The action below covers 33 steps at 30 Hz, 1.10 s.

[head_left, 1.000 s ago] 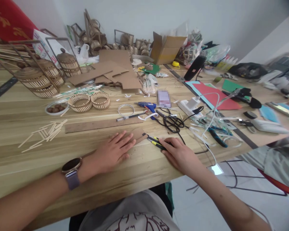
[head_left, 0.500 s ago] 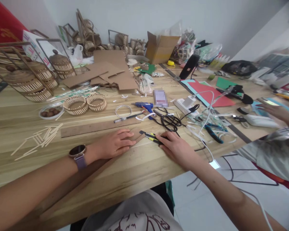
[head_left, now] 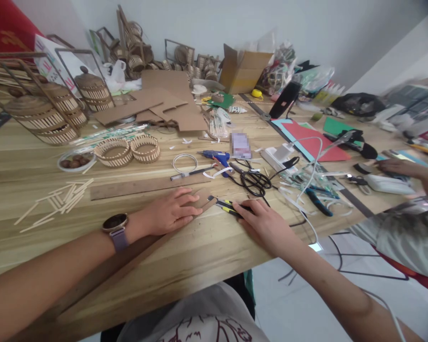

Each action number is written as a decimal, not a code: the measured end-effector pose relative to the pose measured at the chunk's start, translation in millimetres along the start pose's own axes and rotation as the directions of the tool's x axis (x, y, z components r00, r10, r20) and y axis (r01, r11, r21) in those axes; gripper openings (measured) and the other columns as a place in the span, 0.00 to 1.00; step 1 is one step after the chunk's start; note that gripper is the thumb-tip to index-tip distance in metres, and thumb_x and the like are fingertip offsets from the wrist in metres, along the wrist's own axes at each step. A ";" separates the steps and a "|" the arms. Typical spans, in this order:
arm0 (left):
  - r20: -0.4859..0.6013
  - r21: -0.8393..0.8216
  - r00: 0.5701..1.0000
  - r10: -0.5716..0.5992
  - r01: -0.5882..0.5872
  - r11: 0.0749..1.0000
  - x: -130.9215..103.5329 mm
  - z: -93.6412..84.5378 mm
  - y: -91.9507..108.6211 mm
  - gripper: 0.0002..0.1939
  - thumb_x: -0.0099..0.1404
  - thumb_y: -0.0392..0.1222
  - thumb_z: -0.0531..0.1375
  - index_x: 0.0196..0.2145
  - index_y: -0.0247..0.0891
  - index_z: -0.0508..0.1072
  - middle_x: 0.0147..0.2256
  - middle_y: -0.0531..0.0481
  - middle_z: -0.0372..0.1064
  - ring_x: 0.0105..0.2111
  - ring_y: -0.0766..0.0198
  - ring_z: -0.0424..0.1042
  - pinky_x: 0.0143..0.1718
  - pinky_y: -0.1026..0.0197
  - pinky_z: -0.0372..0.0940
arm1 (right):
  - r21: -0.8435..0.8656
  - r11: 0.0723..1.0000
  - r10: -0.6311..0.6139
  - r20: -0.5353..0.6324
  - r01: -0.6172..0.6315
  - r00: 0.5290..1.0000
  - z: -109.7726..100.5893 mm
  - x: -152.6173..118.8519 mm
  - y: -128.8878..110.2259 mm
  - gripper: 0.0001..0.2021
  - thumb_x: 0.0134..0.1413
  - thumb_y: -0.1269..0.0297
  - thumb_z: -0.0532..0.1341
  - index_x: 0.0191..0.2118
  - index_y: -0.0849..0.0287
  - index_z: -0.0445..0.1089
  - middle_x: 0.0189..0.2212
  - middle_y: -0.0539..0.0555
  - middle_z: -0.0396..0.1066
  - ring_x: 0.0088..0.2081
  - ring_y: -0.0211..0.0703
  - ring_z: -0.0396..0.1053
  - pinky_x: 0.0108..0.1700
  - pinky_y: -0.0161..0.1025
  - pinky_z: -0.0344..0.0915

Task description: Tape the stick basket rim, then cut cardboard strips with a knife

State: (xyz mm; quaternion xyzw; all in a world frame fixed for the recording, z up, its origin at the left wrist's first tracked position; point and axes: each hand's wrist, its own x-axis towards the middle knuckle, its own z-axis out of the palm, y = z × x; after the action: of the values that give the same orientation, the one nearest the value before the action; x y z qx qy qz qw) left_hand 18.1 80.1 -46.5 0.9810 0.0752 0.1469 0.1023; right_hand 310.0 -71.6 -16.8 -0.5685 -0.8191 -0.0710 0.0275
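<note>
My left hand (head_left: 174,211) lies with its fingers spread, pressing a brown cardboard strip (head_left: 128,266) against the table. The strip runs from beneath my fingers toward the lower left, partly hidden by my forearm. A black and yellow utility knife (head_left: 225,205) is in the grip of my right hand (head_left: 266,221), low over the tabletop. Its front end points left and sits close to the strip's far end; whether they touch I cannot tell. Another cardboard strip (head_left: 142,186) lies flat just beyond my left hand.
Beyond my hands are a blue glue gun (head_left: 216,156), a pen (head_left: 189,174) and a coiled black cable (head_left: 255,183). Thin sticks (head_left: 66,199) and two slatted rings (head_left: 113,151) lie left. A power strip (head_left: 276,159) and a co-worker's hand (head_left: 401,168) are right.
The view has shifted slightly. My hands keep nearly the same places, the left on the strip and the right on the utility knife. The co-worker's hand has moved a little left.
</note>
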 end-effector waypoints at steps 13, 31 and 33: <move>-0.037 -0.048 0.999 0.001 -0.003 0.999 -0.5 2.6 -3.1 0.17 0.76 0.45 0.49 0.55 0.47 0.73 0.56 0.44 0.67 0.64 0.46 0.54 0.63 0.34 0.52 | -0.038 0.999 0.011 -0.029 -0.012 1.000 0.5 -3.6 -12.2 0.19 0.66 0.66 0.54 0.59 0.65 0.68 0.46 0.65 0.70 0.45 0.54 0.70 0.42 0.48 0.75; -0.085 -0.001 0.996 0.002 -0.002 1.000 -0.7 3.5 -1.6 0.16 0.75 0.45 0.50 0.53 0.46 0.73 0.56 0.45 0.67 0.64 0.45 0.53 0.64 0.33 0.50 | -0.033 0.999 0.027 -0.057 -0.029 0.998 -2.0 -5.0 -34.6 0.18 0.66 0.67 0.52 0.57 0.67 0.68 0.42 0.64 0.71 0.42 0.53 0.71 0.40 0.49 0.77; -0.095 0.007 0.995 0.005 -0.004 1.000 -0.9 3.9 -1.1 0.16 0.76 0.44 0.50 0.53 0.46 0.73 0.55 0.45 0.67 0.63 0.45 0.53 0.64 0.33 0.51 | -0.033 0.999 0.028 -0.041 -0.030 0.999 -4.1 -7.7 -36.7 0.18 0.67 0.67 0.51 0.57 0.66 0.68 0.42 0.63 0.71 0.42 0.53 0.71 0.40 0.50 0.77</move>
State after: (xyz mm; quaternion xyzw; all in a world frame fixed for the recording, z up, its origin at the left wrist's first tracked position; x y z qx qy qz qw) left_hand 18.3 80.3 -50.5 0.9734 0.0782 0.1936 0.0948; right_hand 278.2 -91.9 -16.8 -0.5793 -0.8087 -0.0957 0.0355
